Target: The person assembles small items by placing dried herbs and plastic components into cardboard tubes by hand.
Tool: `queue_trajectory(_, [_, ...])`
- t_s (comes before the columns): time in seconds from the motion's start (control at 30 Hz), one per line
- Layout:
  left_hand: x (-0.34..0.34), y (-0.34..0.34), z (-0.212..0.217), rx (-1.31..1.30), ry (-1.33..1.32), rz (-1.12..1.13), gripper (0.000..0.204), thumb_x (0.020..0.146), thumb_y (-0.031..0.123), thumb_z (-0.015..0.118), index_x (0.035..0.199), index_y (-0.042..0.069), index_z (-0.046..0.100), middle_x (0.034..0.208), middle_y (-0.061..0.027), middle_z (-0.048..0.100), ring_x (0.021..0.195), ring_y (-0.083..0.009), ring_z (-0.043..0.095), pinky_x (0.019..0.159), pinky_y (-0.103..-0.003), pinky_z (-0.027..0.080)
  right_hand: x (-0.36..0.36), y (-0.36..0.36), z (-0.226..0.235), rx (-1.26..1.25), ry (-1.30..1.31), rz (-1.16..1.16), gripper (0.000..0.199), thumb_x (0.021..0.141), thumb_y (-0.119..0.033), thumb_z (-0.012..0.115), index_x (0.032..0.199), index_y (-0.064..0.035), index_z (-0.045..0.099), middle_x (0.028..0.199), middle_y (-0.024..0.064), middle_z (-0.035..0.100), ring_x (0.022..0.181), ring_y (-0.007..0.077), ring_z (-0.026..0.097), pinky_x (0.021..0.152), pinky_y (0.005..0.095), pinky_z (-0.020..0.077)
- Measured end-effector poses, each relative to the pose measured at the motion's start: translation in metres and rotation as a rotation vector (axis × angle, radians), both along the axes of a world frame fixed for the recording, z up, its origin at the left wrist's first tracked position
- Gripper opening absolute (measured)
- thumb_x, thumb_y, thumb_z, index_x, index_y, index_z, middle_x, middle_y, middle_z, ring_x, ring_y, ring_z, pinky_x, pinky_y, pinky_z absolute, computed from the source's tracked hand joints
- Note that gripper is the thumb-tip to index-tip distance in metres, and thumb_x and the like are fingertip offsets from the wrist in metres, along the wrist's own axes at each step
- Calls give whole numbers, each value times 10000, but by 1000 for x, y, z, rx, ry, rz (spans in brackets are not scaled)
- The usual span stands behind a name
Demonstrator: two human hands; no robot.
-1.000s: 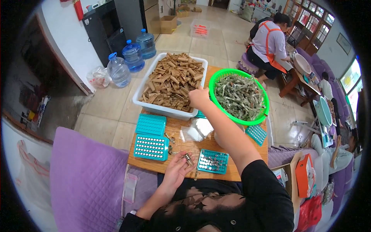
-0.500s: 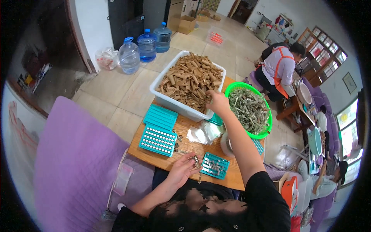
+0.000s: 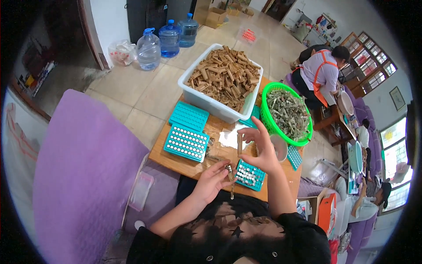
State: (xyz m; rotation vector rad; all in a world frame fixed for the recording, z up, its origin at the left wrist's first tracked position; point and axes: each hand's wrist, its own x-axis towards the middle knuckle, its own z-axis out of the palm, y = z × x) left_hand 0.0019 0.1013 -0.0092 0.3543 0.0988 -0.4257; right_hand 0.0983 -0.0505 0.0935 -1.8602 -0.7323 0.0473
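Observation:
Between the fingers and thumb of my right hand (image 3: 263, 149) stands a brown curled strip (image 3: 240, 144), held upright above the table. My left hand (image 3: 212, 181) pinches a small narrow piece (image 3: 230, 172) with silvery bits in it; its exact kind is too small to tell, and a thin tail dangles below. Close to both hands lies a teal tray (image 3: 250, 176) with small silvery parts. A white bin (image 3: 206, 104), heaped with brown curled strips (image 3: 224, 77), is beyond my hands. To its right, a green basket (image 3: 281, 135) holds a tangle of greyish-green strips (image 3: 288, 114).
On the wooden table (image 3: 165, 154), another teal tray (image 3: 187, 143) carries rows of white round tops, behind it a further teal tray (image 3: 189, 116). Clear plastic film (image 3: 233, 138) lies mid-table. A purple-covered seat (image 3: 83, 176) stands left. Water jugs (image 3: 169, 39) and people (image 3: 323, 72) are farther off.
My right hand has come back from the white bin with a brown curled strip, close to my left hand. My left hand keeps its small piece. The view has shifted slightly.

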Motion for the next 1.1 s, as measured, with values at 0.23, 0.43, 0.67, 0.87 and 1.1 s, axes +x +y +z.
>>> queue_trajectory(0.23, [-9, 2, 11, -3, -73, -21, 345, 905, 55, 481, 1245, 8, 444, 1139, -85, 543, 1038, -190, 551, 891, -378, 482, -51, -13, -5, -92, -10, 60, 911, 618, -38, 734, 1389, -70, 248, 1131, 92, 564, 910, 183, 523, 797, 307, 425])
queue_trajectory(0.43, [-19, -4, 11, -27, -153, -121, 339, 896, 58, 496, 1231, 19, 459, 1145, -103, 555, 1030, -216, 570, 883, -391, 486, -84, -26, 2, -150, 2, 1, 856, 641, -12, 676, 1388, -65, 259, 1127, 99, 562, 919, 202, 543, 828, 330, 449])
queue_trajectory(0.67, [-26, -18, 15, -115, -151, -184, 332, 886, 79, 522, 1213, 47, 475, 1183, -112, 536, 1086, -255, 541, 924, -433, 459, -100, -44, 9, -209, -126, 1, 839, 652, -11, 677, 1382, -38, 264, 1154, 122, 547, 924, 209, 543, 843, 327, 445])
queue_trajectory(0.87, [-27, -23, 10, -122, -142, -210, 348, 886, 86, 521, 1227, 54, 459, 1216, -128, 515, 1122, -267, 516, 937, -440, 449, -103, -49, 10, -161, -146, -52, 800, 636, -13, 656, 1360, -70, 320, 1073, 119, 574, 911, 241, 565, 819, 345, 457])
queue_trajectory(1.1, [-25, -25, -1, -130, -16, -172, 329, 909, 54, 459, 1237, 38, 443, 1223, -140, 506, 1117, -276, 517, 944, -436, 449, -4, -54, 9, 50, -51, -343, 713, 696, -31, 694, 1321, -97, 357, 1094, 83, 536, 891, 132, 527, 759, 264, 450])
